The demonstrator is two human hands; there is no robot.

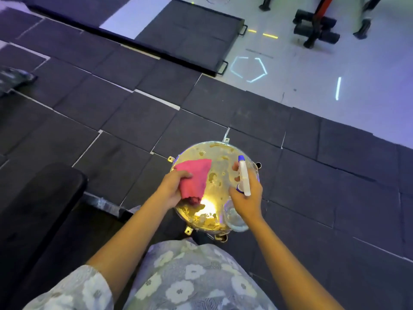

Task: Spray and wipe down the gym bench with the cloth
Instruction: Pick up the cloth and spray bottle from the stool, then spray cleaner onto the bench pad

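Observation:
My left hand (173,190) grips a pink cloth (195,179), bunched and held over a round, worn metal stool top (220,177). In my right hand (247,195) is a clear spray bottle (243,175) with a white and blue head, its nozzle pointing away from me and its clear body hanging below my wrist. The black padded gym bench (42,198) lies at the lower left, apart from both hands.
Dark rubber floor tiles (312,164) surround the stool. A flat black platform with handles (190,34) lies at the top. Black foam-roller gym equipment (317,27) stands on the white floor at the top right. A dark object (13,78) lies at the left edge.

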